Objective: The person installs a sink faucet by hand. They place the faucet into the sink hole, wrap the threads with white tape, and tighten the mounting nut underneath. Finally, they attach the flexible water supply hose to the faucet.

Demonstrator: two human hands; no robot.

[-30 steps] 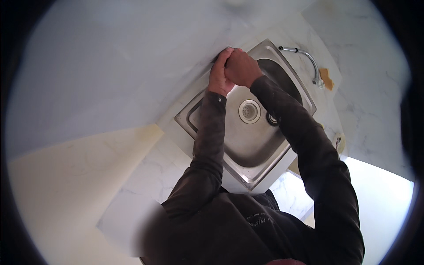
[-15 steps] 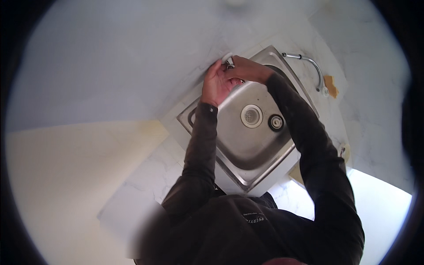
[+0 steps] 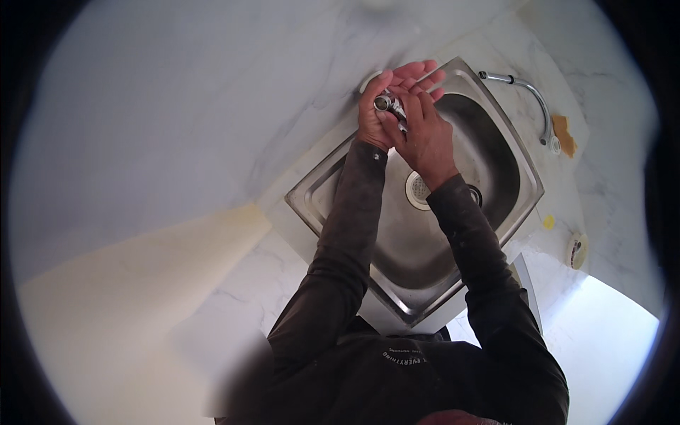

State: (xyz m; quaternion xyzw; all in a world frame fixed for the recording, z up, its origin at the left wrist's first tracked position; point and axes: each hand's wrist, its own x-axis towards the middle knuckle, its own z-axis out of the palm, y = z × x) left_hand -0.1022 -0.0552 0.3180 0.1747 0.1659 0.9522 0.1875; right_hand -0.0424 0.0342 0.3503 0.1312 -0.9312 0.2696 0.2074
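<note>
Both my hands meet over the far left corner of a square steel sink point(image 3: 496, 205). My left hand point(image 3: 379, 117) lies palm up with its fingers spread, and a short shiny metal fitting point(image 3: 388, 106) with a round open end rests in it. My right hand point(image 3: 425, 134) is on top, its fingers wrapped over the fitting. Most of the fitting's length is hidden between the two hands. Dark sleeves cover both forearms.
The sink has a round drain strainer point(image 3: 418, 190) and sits in a white marble counter point(image 3: 234, 283). A curved chrome tap point(image 3: 528, 95) stands at its far right, beside an orange sponge point(image 3: 563, 133). A small round roll point(image 3: 577, 249) lies right of the sink.
My hands were clasped tight at the sink's far corner. They have loosened, the left palm has turned up, and the metal fitting now shows between them.
</note>
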